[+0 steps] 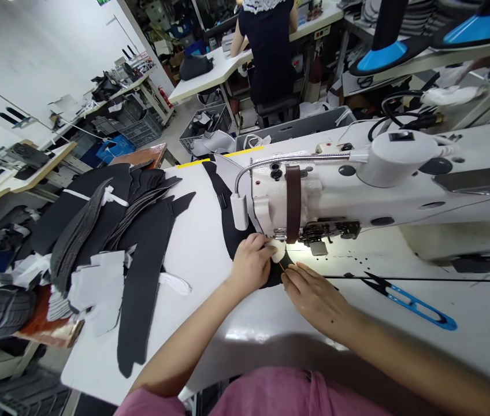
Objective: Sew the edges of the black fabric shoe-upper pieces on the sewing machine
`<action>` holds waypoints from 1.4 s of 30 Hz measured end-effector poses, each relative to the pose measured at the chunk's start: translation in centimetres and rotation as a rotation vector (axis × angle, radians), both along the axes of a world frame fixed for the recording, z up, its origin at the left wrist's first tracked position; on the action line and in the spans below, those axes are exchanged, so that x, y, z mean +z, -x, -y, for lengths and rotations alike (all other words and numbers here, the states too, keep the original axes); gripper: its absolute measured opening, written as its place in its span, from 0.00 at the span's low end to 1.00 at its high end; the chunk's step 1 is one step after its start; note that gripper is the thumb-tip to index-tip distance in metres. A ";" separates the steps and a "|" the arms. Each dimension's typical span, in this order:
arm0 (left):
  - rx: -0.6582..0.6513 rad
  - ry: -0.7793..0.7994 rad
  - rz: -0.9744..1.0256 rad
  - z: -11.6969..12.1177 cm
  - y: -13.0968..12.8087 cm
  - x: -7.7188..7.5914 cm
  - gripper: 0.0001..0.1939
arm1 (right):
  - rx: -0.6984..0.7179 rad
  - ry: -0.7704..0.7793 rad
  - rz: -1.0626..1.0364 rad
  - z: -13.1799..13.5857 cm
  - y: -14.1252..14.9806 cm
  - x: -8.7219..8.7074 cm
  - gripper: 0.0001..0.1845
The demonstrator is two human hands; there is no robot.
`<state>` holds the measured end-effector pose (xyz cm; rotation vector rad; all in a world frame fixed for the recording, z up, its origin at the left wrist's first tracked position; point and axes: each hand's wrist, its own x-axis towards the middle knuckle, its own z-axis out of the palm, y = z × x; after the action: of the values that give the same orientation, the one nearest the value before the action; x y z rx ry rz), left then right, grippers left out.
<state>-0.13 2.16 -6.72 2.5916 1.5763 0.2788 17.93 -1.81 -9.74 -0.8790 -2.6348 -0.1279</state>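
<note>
A black fabric piece (234, 234) lies under the head of a white sewing machine (271, 199), its strip curving back along the left side. My left hand (251, 266) is at the needle area with fingers curled, its thumb and fingers closed on a small cream rounded piece (278, 252). My right hand (314, 297) lies flat on the near edge of the black fabric, fingers stretched out. A thin orange line (282, 267) shows between the two hands; I cannot tell what it is. The needle is hidden behind the hands and machine head.
Blue thread snips (418, 303) lie right of my right hand. Stacked black cut pieces (145, 289) and white pieces (100, 289) cover the table's left side. A lamp on a bent metal neck (240, 212) hangs by the machine. Another person (266, 52) sits at a table beyond.
</note>
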 end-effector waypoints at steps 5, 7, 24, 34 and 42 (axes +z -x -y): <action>-0.203 0.033 0.057 -1.9 2.2 -0.7 0.16 | 0.276 0.227 -0.048 -0.9 -0.9 -0.6 0.24; -0.263 0.046 0.025 -2.8 2.2 -0.9 0.16 | 0.341 0.224 -0.029 -1.2 -1.1 -1.1 0.32; -0.341 -0.079 -0.349 -4.5 0.2 -0.8 0.13 | 0.238 0.340 -0.051 -3.2 1.9 -1.9 0.48; -0.292 -0.077 -0.316 -6.0 0.4 -1.7 0.12 | 0.105 0.276 -0.064 -4.3 4.0 -1.3 0.46; -0.299 -0.095 -0.266 -7.0 1.1 -2.2 0.11 | 0.061 0.216 -0.100 -4.1 4.3 -2.6 0.43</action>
<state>-1.21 9.13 -8.96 2.9919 1.2372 -0.0182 13.66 2.34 -12.37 -0.8471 -2.6120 0.2146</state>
